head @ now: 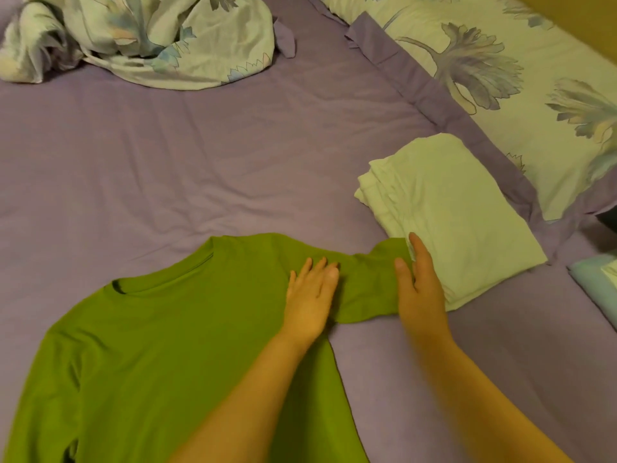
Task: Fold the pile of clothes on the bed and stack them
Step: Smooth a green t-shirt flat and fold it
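Note:
A green t-shirt (pixel 173 332) lies spread flat on the purple bed sheet (pixel 200 155), neck opening toward the upper left. Its right sleeve stretches out to the right. My left hand (pixel 312 299) rests flat with straight fingers on the shoulder of that sleeve. My right hand (pixel 419 289) lies flat on the sleeve's end, fingers straight, its tips touching the edge of a folded pale green cloth (pixel 444 208) that sits just right of the shirt.
A crumpled floral duvet (pixel 133 38) is bunched at the top left. Floral pillows with purple borders (pixel 500 78) run along the right side. A light blue folded item (pixel 597 282) shows at the right edge.

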Demonstrator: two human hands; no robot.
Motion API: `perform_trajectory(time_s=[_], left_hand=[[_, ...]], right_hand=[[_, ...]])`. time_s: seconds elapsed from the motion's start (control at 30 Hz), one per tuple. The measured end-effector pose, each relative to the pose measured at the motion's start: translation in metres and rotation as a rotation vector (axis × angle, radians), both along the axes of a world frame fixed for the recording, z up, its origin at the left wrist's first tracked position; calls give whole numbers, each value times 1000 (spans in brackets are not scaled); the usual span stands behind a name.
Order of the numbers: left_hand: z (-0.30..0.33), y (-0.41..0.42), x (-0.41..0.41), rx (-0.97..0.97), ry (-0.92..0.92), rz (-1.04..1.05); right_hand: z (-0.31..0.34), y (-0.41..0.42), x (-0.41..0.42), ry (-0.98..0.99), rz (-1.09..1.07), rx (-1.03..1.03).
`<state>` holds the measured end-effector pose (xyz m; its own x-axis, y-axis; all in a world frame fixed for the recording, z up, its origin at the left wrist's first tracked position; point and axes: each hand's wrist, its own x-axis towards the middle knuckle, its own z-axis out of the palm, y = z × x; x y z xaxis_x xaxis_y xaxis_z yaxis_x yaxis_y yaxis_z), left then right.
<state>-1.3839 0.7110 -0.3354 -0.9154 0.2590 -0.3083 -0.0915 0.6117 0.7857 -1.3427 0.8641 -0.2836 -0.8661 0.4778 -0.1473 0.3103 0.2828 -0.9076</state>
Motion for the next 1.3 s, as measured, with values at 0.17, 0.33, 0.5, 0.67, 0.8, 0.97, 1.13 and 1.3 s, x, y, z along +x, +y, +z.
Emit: perform_trajectory(time_s=[0.17, 0.33, 0.5, 0.67, 0.8, 0.97, 1.13, 1.3], left_hand=[[33, -50, -3, 958, -631, 679], [30, -114, 9, 1287, -773, 783], [22, -129, 13, 817, -616, 744], [14, -127, 19, 310, -75, 710], [12, -149, 33, 167, 108, 743], [7, -180, 49, 155, -44, 609], [15, -229, 87, 44, -18, 653], [26, -280, 131, -106, 40, 654]], right_hand=[[17, -44, -17, 42, 250, 14], [8, -119, -9, -36, 670, 14], [-17, -113, 13, -142, 429, 135], [-28, -115, 26, -210, 481, 485], [-42, -131, 25, -260, 661, 785], [-57, -141, 21, -413, 788, 1006], [-35, -165, 21, -394, 841, 1093], [-38, -236, 39, -257, 1142, 1107]])
